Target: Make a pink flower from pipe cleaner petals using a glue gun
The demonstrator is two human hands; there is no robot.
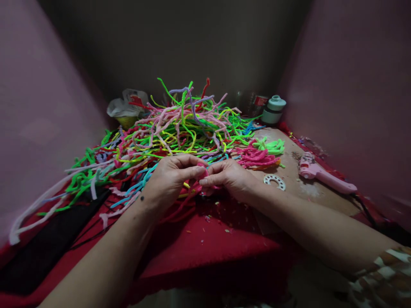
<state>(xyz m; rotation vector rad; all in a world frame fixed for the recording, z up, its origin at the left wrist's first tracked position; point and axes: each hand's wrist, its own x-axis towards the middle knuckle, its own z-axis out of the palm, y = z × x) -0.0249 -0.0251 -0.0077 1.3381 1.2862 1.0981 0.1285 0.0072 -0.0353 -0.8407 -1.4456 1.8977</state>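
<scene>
My left hand (170,177) and my right hand (229,177) meet at the middle of the table, fingers pinched together on a pink pipe cleaner (203,172) between them. The hands rest just in front of a big tangled pile of pipe cleaners (173,132) in green, pink, yellow, blue and lilac. More red and pink strands lie under my hands on the red cloth (218,244).
A small heap of bent pink and green pieces (260,156) lies right of my hands. A white ring-shaped piece (275,181) and a pink glue gun (321,175) lie on brown board. A pale green container (273,110) and a plastic bag (126,109) stand at the back. Black fabric (48,248) lies left.
</scene>
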